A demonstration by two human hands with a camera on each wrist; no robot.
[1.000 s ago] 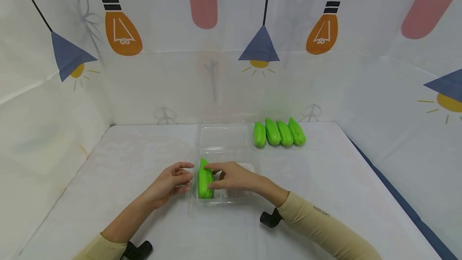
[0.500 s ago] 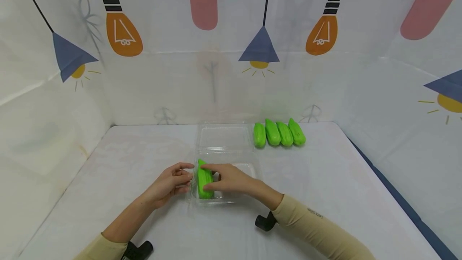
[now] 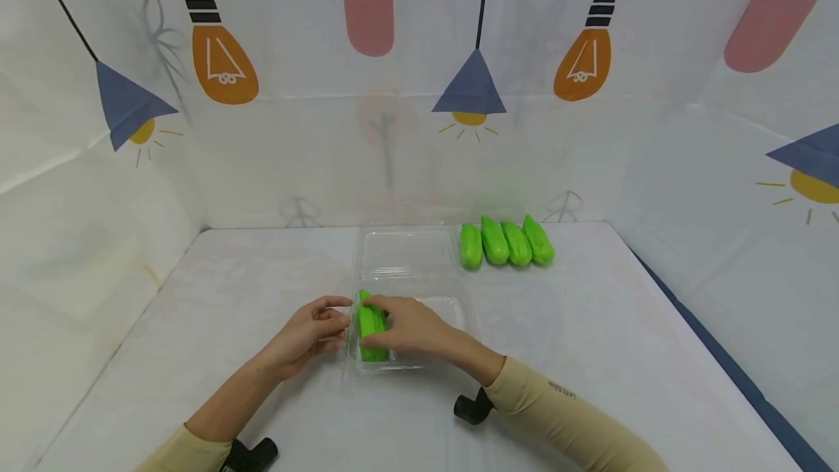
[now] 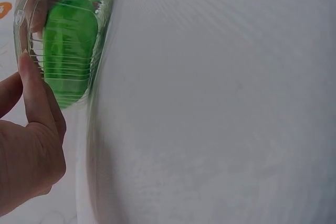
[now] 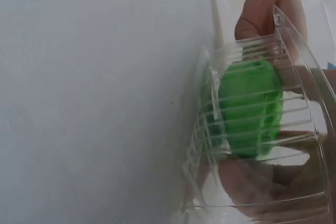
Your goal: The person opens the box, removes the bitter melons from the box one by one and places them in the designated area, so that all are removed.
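Note:
A ridged bright green toy vegetable [image 3: 371,320] with a pointed tip lies along the left side of a clear plastic clamshell box [image 3: 465,306]. My right hand [image 3: 416,328] reaches in from the right, its index finger and thumb curved over the vegetable near its two ends. At the box's outer left side is my left hand [image 3: 314,330], fingers loosely bent. In the left wrist view a fingertip of the left hand [image 4: 31,150] touches the box rim. The right wrist view shows the vegetable [image 5: 250,108] through the ribbed box wall [image 5: 299,198].
The hinged lid [image 3: 408,250] lies open behind the box. Several similar green vegetables [image 3: 495,240] stand in a row at the back right of the white table [image 3: 590,326]. A printed sheet [image 3: 406,151] hangs behind and along the sides.
My right hand has shifted left over the vegetable, its fingertips nearer the box's left side. The vegetable's tip has moved slightly left. My left hand has stayed in place.

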